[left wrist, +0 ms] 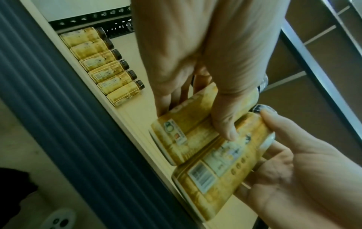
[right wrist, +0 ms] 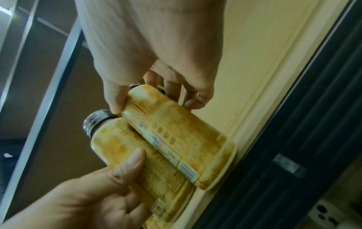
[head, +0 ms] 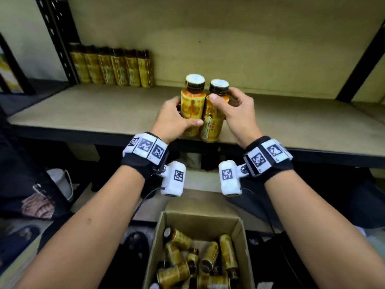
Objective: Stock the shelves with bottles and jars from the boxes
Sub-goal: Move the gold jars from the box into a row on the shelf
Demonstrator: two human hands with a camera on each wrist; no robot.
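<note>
- Head view: the left hand [head: 175, 119] and right hand [head: 235, 113] each grip a yellow bottle — the left bottle [head: 191, 107] and right bottle [head: 214, 119] touching, upright at the shelf's [head: 104, 109] front edge. A row of bottles [head: 112, 66] stands at the back left; a box [head: 200, 224] below holds more.
- Left wrist view: fingers [left wrist: 164, 102] and thumb wrap the left bottle [left wrist: 186, 133].
- Right wrist view: thumb and fingers [right wrist: 172, 91] pinch the right bottle [right wrist: 176, 136] near its neck.
</note>
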